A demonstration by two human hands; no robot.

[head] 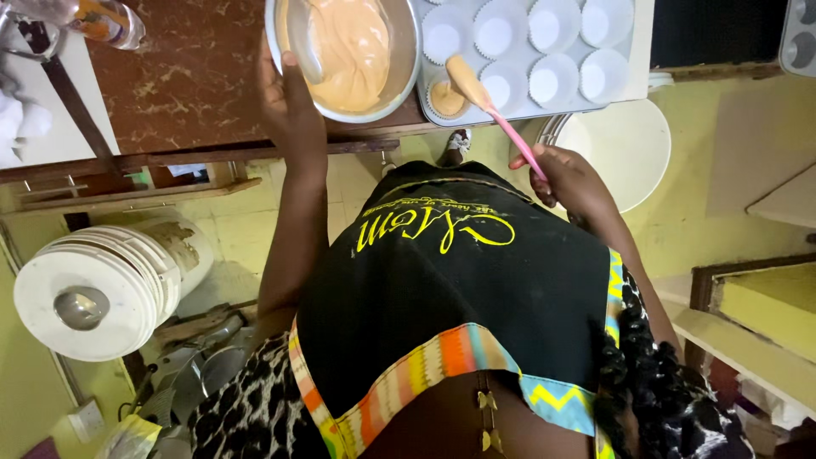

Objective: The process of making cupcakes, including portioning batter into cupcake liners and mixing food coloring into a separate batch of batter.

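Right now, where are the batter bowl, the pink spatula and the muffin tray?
batter bowl (399, 85): head view, metal rim.
pink spatula (518, 144): head view, pink handle.
muffin tray (557, 108): head view, bare metal edge.

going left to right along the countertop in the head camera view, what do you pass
Bottle lying on its side → left hand gripping the metal bowl of orange batter → pink-handled spatula held by the right hand → muffin tray with white paper liners → grey muffin pan corner.
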